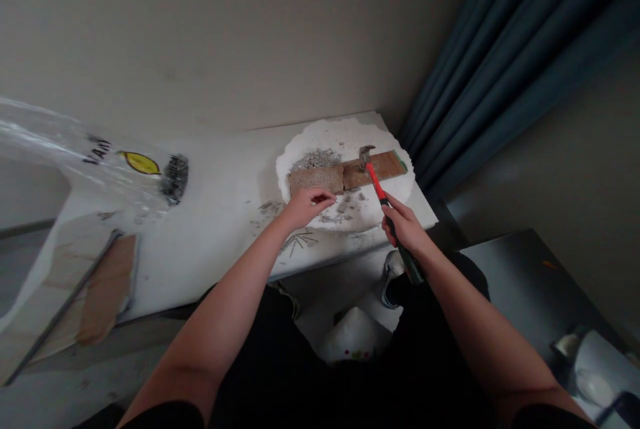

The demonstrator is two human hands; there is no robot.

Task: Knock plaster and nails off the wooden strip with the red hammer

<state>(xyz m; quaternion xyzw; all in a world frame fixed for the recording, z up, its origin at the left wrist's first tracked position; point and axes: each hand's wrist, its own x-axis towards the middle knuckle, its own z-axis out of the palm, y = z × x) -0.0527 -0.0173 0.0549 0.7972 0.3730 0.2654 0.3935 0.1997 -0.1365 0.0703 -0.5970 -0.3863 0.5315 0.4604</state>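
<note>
My right hand [404, 224] is wrapped round the dark grip of a claw hammer [376, 182] with a red shaft. The hammer's metal head lies over a wooden board [385, 166]. My left hand [306, 206] is closed, thumb and fingertips drawn together, at the front edge of a rough brown slab [316, 179]; whatever it may pinch is too small to make out. The slab and board meet end to end on a white scalloped mat [320, 132]. Grey fragments [317, 158] are heaped behind the slab, and more bits lie in front of it.
Several thin rods [299, 240] lie near the front edge of the white table [215, 216]. A clear plastic bag [100, 162] with dark pieces stands at the left, behind a brown panel [107, 289]. Blue curtains [480, 69] hang at the right, above a dark surface [515, 269].
</note>
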